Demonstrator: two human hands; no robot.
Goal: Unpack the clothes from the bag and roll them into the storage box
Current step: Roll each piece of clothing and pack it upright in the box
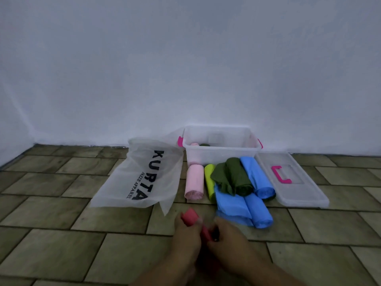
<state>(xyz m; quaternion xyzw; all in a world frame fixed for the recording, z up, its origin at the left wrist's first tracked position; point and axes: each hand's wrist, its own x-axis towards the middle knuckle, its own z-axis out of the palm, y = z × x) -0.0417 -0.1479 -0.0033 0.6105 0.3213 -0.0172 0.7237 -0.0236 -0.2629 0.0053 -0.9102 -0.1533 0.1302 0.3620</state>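
Both my hands hold a red rolled cloth low over the tiled floor; my left hand grips its left part and my right hand its right end. Behind them lie rolled clothes: a pink roll, a lime roll, a loose dark green garment and blue rolls. The clear storage box stands open by the wall, with a pink roll and a dark green roll inside. A white plastic bag printed KURTA lies flat to the left.
The box's clear lid with a pink handle lies on the floor right of the clothes. A white wall rises directly behind the box. Brown floor tiles stretch to the left and front.
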